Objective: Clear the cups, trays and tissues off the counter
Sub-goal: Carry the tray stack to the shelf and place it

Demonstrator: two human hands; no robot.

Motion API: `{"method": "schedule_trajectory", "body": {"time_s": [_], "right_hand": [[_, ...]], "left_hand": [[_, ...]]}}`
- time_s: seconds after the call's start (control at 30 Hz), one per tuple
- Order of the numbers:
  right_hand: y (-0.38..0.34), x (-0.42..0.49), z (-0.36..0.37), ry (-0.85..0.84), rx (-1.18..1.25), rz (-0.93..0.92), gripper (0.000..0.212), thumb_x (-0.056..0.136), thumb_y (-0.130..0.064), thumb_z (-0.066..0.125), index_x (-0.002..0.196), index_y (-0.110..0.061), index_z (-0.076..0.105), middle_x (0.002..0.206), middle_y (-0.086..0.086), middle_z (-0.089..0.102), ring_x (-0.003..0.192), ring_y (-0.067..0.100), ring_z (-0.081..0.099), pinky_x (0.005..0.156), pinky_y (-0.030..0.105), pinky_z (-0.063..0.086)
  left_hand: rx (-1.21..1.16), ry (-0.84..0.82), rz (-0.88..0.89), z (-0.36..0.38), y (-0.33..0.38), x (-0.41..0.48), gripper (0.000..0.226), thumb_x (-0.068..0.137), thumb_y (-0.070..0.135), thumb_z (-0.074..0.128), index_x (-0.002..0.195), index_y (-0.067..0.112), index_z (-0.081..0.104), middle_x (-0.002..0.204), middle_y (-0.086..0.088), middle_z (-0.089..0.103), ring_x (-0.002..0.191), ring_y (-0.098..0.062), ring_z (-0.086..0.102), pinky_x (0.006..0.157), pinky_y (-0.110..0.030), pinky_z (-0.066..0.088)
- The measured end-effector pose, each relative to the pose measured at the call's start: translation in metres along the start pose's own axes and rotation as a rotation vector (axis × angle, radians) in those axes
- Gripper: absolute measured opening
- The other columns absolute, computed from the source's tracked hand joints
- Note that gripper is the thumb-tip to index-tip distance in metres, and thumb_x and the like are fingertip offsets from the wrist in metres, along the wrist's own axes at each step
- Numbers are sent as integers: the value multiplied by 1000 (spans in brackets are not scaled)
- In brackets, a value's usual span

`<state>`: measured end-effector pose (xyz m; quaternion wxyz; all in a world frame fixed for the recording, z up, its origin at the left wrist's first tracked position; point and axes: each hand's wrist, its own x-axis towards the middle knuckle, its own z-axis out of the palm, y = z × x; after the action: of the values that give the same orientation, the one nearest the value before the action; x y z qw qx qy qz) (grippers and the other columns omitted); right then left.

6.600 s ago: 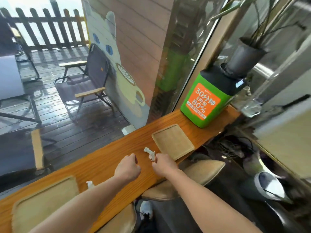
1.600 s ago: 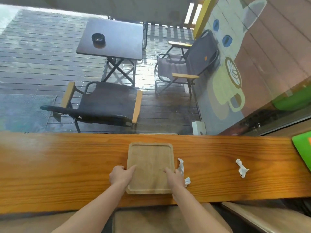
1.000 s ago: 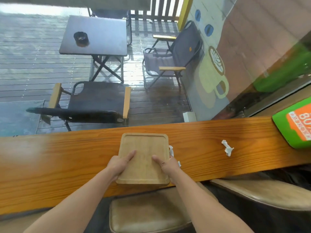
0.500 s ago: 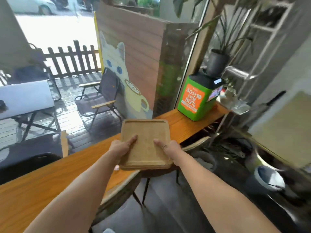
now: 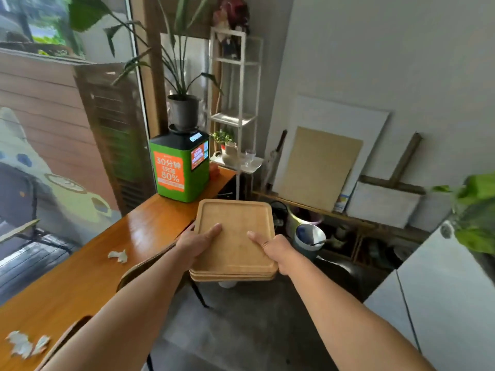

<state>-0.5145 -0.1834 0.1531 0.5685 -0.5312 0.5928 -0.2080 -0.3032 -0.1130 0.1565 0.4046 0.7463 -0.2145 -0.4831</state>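
Two wooden trays [image 5: 234,236], stacked one on the other, are now riding in my hands out past the edge of the bench [image 5: 88,266], where a second ago the top one was lying flat on the wood with my palms pressing it down. I am gripping the stack from both sides: my left hand [image 5: 197,243] is clamping the left edge with the thumb lying across the top face, and my right hand [image 5: 276,250] is doing the same on the right, the fingers of both curling underneath out of sight. I am turning away from the window and facing into the room, so the trays are hanging over the floor and the chair back [image 5: 150,263] rather than over the bench. That, I judge, is taking care of the tray part of the job. Tissues are remaining behind, though: one crumpled tissue [image 5: 117,256] is lying mid-bench and another torn tissue [image 5: 25,344] is sitting near the close end. I am seeing no cups on the stretch of bench that shows here, so the tissues look like what is left to collect.
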Motion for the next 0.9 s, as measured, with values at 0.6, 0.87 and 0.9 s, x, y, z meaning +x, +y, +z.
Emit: {"method": "schedule_trajectory", "body": {"time_s": [0.6,0.87,0.9], "right_hand": [[-20,161,-195,185,193,155,77,66,-56,88,126,-17,61,105,4,71,95,24,68,87,44,55],[-65,272,-248,203,184,156,88,68,-61,83,136,-14,54,117,6,66,103,26,64,84,43,52],[-66,283,-252,198,189,157,87,70,-61,82,137,-13,54,118,7,66,104,27,64,88,44,53]], "left_hand": [[118,-225,75,225,141,152,95,67,65,80,133,4,52,112,-10,62,99,-31,62,86,-42,51],[212,-223,134,282,221,243,103,66,75,73,138,6,47,115,-8,59,101,-29,59,86,-41,49],[241,-213,136,287,226,252,103,65,77,71,137,6,48,115,-8,61,101,-30,60,86,-41,50]]}}
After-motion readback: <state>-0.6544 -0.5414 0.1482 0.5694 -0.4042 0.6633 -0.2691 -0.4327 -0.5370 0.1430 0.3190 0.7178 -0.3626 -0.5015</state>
